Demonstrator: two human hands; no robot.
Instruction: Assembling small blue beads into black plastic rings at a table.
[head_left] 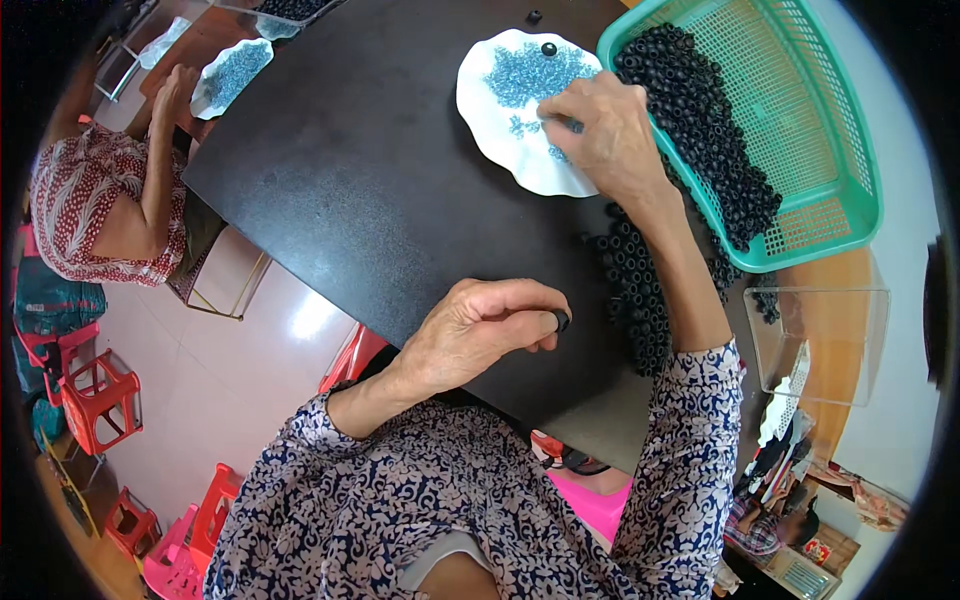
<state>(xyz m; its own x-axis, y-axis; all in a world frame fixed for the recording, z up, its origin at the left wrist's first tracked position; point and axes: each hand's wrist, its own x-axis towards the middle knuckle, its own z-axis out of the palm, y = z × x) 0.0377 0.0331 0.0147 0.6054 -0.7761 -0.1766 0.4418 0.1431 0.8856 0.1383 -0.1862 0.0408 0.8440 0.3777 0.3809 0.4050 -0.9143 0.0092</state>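
Note:
Between thumb and forefinger, my left hand (490, 325) pinches a small black ring-shaped part (562, 320) above the dark table. My right hand (605, 130) reaches over the white wavy-edged plate (485, 125), its fingertips drawn together low over the scattered pieces. Whatever lies between those fingertips is too small to make out. A heap of tiny clear-blue pieces (530, 75) covers the far part of the plate, with smaller clusters near my fingers. One black part (548, 48) rests on that heap. Many similar black ring parts (630, 290) lie on the table beside my right forearm.
A green mesh basket (860, 190) filled partly with black parts (690, 110) stands at the right. Nearer is a clear plastic box (830, 345). One loose black part (534, 16) lies beyond the plate. At far left, another person (110, 200) reaches toward a similar plate (212, 95).

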